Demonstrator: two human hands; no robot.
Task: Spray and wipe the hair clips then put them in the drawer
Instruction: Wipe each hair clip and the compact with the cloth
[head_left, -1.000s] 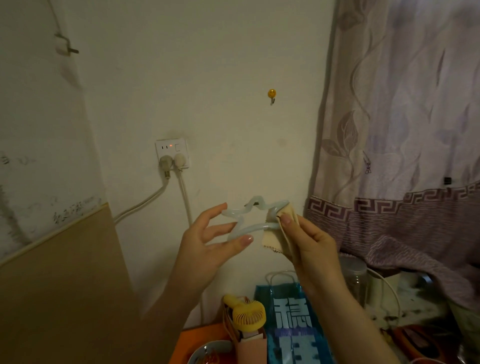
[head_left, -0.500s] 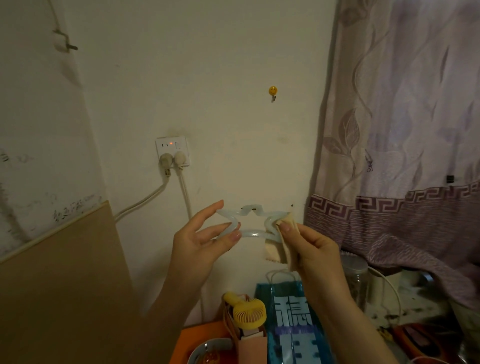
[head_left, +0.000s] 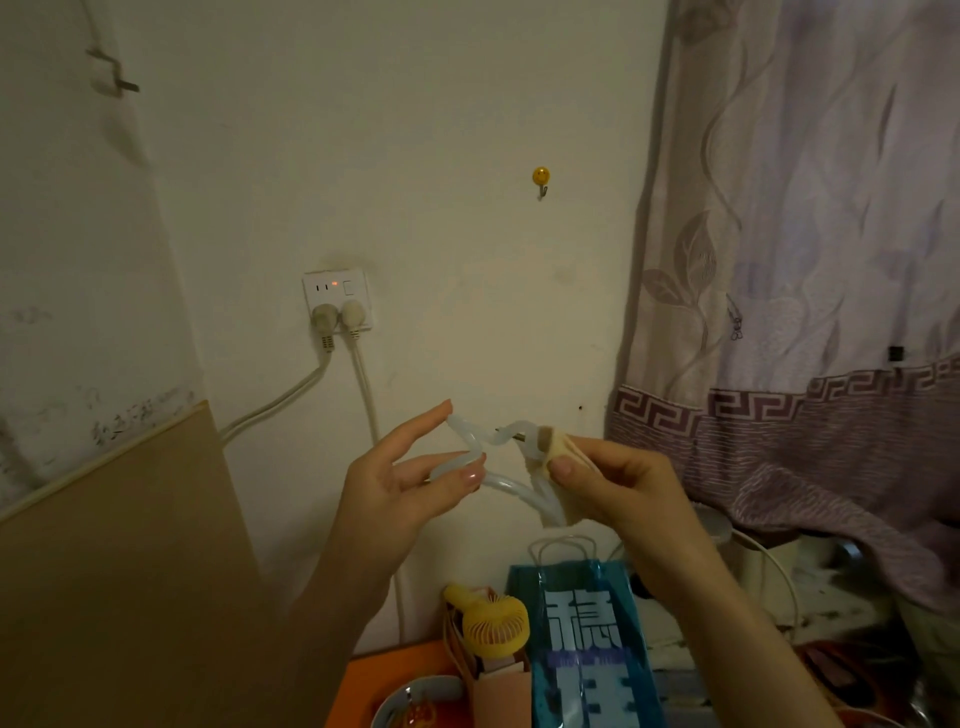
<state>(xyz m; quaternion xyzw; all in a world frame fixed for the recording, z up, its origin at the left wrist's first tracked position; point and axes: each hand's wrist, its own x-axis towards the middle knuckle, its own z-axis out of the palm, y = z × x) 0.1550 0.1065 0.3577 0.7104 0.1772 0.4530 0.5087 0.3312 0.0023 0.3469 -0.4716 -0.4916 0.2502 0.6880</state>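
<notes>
Background: a cream wall (head_left: 441, 130) with a wall socket (head_left: 337, 299) carrying two plugs, a small yellow hook (head_left: 541, 176), and a patterned curtain (head_left: 805, 260) at right. A tan board (head_left: 119, 561) leans at lower left. Below, an orange surface (head_left: 395, 670) holds a yellow fan (head_left: 493, 626) and a blue bag (head_left: 589, 644); other items there are too dim to identify.

The star-shaped hair clip (head_left: 485, 457) is held in mid-air before the wall. The left hand (head_left: 400, 493) pinches its left side between thumb and fingers. The right hand (head_left: 618, 483) pinches a beige cloth (head_left: 553, 467) against the clip's right side.
</notes>
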